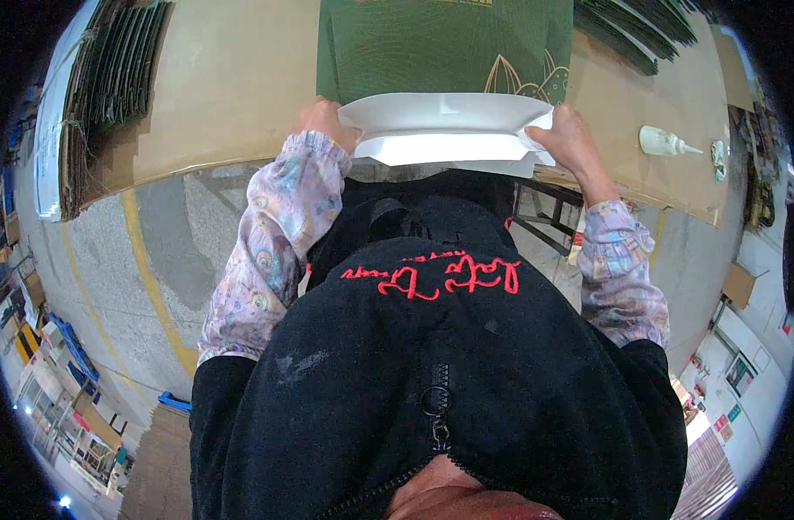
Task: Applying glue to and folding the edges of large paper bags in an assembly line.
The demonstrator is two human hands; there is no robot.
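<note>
A white folded cardboard piece (444,130), shaped like a shallow tray, sits at the near edge of the brown table (232,78). My left hand (326,121) grips its left end and my right hand (566,137) grips its right end. Both forearms wear patterned lilac sleeve covers. Just beyond the white piece lies a flat green printed cardboard sheet (440,43) with a gold leaf pattern.
A white glue bottle (664,141) lies on the table to the right. Stacks of dark green flat sheets (119,61) stand at the far left, and further dark green stacks (635,26) at the far right. Grey floor with a yellow line (150,277) runs below the table.
</note>
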